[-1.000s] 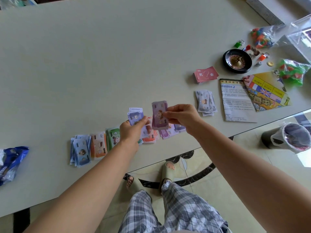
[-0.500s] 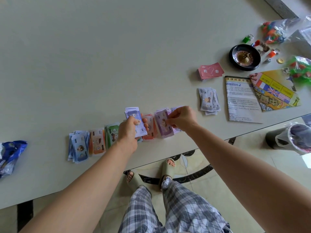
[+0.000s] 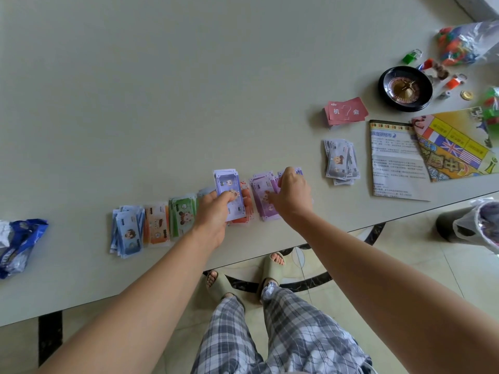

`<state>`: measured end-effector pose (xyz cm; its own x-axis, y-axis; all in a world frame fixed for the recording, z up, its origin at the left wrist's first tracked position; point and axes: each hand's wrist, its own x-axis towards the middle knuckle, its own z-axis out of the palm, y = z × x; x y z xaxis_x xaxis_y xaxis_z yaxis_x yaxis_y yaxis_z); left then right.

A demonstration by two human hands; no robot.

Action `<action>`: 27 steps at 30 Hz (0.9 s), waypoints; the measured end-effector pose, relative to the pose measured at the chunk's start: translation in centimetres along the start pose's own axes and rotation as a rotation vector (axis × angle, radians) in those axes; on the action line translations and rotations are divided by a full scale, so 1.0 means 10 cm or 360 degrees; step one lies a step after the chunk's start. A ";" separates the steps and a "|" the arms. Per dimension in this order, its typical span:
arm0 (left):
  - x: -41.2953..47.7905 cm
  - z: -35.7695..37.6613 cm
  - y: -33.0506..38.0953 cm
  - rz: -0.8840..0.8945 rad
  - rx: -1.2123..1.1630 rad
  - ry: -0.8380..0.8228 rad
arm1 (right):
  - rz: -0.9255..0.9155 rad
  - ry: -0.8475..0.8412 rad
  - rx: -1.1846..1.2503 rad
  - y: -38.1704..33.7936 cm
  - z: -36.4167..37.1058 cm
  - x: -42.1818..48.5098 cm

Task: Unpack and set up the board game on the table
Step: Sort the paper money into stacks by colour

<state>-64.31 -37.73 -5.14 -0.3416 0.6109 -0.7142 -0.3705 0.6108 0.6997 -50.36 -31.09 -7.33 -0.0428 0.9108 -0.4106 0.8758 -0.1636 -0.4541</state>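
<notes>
Logging hands first. We see the left hand gripping a stack of pale violet notes, thumb across the top, over the row of play money at the near edge of the table. The right hand lies on the purple pile, thumb touching the top note and fingers curled over the far edge; we cannot tell whether it pinches a note or only rests there.

Row, left to right: blue pile, orange pile, green pile, a red-orange pile partly under the held stack, then the purple pile. We note a grey pile lying apart to the right, near the leaflet. The folded board overlaps the leaflet's right edge. Red cards and the roulette wheel lie beyond these.
</notes>
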 end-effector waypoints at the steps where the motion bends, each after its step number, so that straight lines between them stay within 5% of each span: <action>1: -0.02 0.02 0.01 0.0012 0.0006 -0.0032 | -0.0020 -0.0004 -0.0003 0.01 -0.02 0.01; 4: -0.06 0.10 0.02 0.0015 0.0058 -0.0091 | -0.0133 0.0001 0.0340 -0.03 -0.12 0.04; 9: -0.10 0.25 0.06 -0.0018 0.0166 -0.0208 | -0.0084 -0.0463 0.1145 -0.22 -0.39 -0.01; 27: -0.24 0.63 0.06 0.0088 0.0104 -0.0106 | 0.0156 -0.0711 0.1420 0.25 -0.54 0.13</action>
<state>-58.28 -35.69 -2.89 -0.3009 0.6756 -0.6730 -0.2947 0.6053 0.7394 -45.63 -28.26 -4.75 -0.3270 0.6820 -0.6542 0.2123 -0.6215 -0.7541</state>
